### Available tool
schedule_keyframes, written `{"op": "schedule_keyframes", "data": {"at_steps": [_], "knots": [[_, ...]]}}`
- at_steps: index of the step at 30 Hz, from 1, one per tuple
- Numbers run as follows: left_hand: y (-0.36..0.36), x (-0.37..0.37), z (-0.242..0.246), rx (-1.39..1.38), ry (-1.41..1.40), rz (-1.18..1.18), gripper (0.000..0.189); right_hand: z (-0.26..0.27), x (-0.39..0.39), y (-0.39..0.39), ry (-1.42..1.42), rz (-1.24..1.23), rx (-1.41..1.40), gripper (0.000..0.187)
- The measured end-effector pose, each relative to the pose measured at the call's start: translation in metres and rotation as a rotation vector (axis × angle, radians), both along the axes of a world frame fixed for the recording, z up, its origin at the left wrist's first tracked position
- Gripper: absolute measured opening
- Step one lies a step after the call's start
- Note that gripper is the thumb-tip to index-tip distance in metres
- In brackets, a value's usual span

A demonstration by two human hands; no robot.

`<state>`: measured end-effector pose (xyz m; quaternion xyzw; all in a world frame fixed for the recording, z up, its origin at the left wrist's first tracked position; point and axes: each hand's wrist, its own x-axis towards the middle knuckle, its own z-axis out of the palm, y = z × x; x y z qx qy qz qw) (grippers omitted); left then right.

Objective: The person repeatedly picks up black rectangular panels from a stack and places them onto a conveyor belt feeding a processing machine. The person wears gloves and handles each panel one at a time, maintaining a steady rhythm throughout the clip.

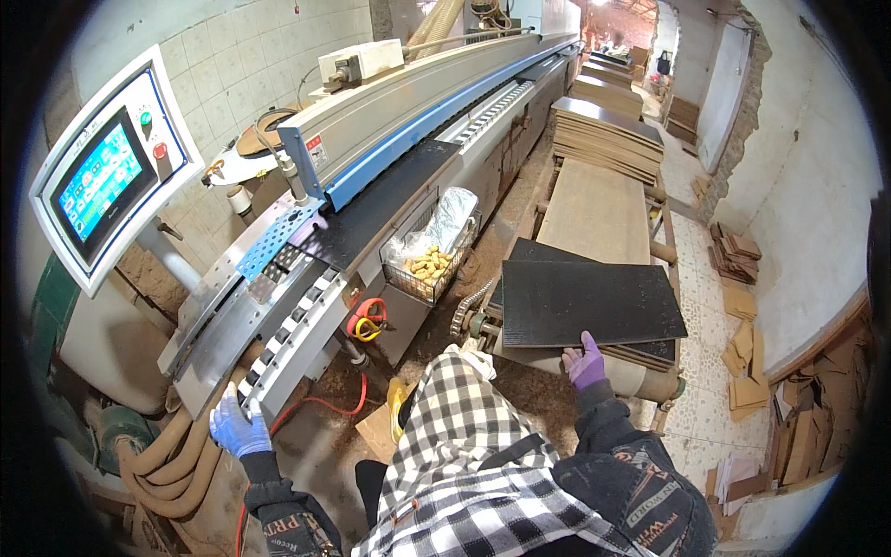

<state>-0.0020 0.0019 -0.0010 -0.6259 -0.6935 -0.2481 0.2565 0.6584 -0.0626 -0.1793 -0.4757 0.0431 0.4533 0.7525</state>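
My left hand (240,426), in a blue glove, is at the near end of the roller rail (296,327) of a long edge banding machine. Its fingers are apart and hold nothing; fingertips are at or very near the rail's end. My right hand (586,363), in a purple glove, pinches the front edge of a black-faced rectangular panel (592,299). One digit lies over the top face; the others are partly hidden at the edge. The panel lies askew above further black panels (647,351) on a roller conveyor (633,383).
A wire basket (431,275) of peanuts hangs on the machine, beside red and yellow scissors (367,320). A lit control screen (101,191) stands left. Stacked panels (605,143) sit farther along the conveyor. A red hose (320,399) crosses the floor; board offcuts (745,362) lie right.
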Motion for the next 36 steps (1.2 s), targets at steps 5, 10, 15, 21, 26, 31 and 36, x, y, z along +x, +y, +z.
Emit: {"op": "schedule_keyframes", "data": {"at_steps": [5,10,15,21,26,31,36], "knots": [[0.003,-0.002,-0.001,-0.031,-0.039,-0.006,0.054,-0.021,-0.016,-0.016,0.037,0.205,0.033,0.039],[0.000,-0.007,-0.004,-0.055,-0.043,0.016,0.054,0.017,-0.047,-0.043,0.178,0.099,0.159,0.056],[0.004,-0.004,-0.005,-0.055,-0.030,0.010,0.054,0.026,-0.002,-0.062,0.001,0.002,0.003,0.058],[0.001,-0.017,-0.009,-0.120,-0.084,-0.006,0.058,0.057,-0.009,-0.066,-0.209,0.052,0.287,0.043],[-0.014,-0.014,0.006,-0.152,-0.134,-0.084,0.067,0.095,-0.060,-0.037,-0.216,0.276,0.225,0.033],[-0.071,0.054,0.043,-0.141,-0.302,-0.464,0.084,0.146,-0.156,0.019,-0.093,0.584,0.275,0.020],[-0.121,0.076,0.059,-0.239,-0.164,-0.387,0.081,0.121,-0.237,0.077,-0.476,0.964,0.516,0.031]]}}
